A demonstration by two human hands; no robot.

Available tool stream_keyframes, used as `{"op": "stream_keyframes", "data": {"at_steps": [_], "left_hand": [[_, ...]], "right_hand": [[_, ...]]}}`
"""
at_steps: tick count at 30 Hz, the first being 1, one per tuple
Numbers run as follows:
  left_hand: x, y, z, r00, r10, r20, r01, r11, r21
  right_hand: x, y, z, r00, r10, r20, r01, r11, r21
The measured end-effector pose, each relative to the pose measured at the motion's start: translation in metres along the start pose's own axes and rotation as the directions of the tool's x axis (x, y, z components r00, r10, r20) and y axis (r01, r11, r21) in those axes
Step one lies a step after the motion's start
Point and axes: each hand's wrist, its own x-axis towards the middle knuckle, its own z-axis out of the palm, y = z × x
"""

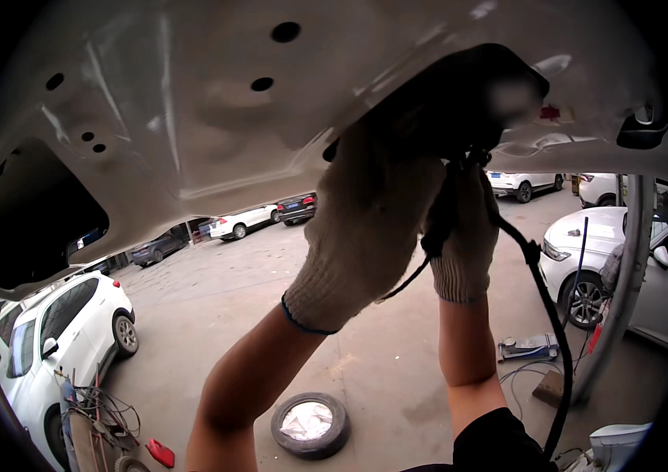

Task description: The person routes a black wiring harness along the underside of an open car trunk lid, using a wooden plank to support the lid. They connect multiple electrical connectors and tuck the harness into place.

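Note:
Both my hands, in off-white knit gloves, reach up to a dark opening in the underside of a raised pale metal panel. My left hand extends into the opening's shadow, which hides its fingertips. Just below the opening's lower edge, my right hand has its fingers closed on a black wiring harness. One length of the harness hangs down past my right forearm. A thin dark cable end dangles between the two gloves. Small dark parts show at my right fingertips, too shadowed to name.
A tyre lies on the floor below. White cars stand at left and right. By a metal post are a floor jack and loose hoses. A red container sits at lower left, beside cables.

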Motion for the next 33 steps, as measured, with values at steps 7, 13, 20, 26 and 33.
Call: {"op": "stream_keyframes", "data": {"at_steps": [7,13,20,26,33], "left_hand": [[-0.032,0.016,-0.040,0.986,-0.087,0.143,0.107,0.984,-0.143],[-0.060,0.055,-0.145,0.923,0.205,-0.326,-0.018,0.868,0.496],[0.004,0.063,-0.254,0.867,0.369,0.336,-0.342,-0.052,0.938],[-0.002,0.056,-0.247,0.974,0.223,-0.028,-0.093,0.516,0.852],[0.003,0.072,-0.244,0.981,0.176,0.079,-0.147,0.413,0.899]], "right_hand": [[0.015,0.003,0.019,0.908,-0.263,0.326,0.412,0.704,-0.578],[0.043,-0.021,0.026,0.901,0.334,0.276,-0.325,0.942,-0.081],[0.077,-0.012,0.017,0.890,0.095,0.446,0.419,0.214,-0.882],[0.103,0.019,-0.005,0.586,-0.104,0.803,0.702,-0.429,-0.568],[0.116,0.001,-0.014,0.302,-0.064,0.951,0.807,-0.513,-0.291]]}}
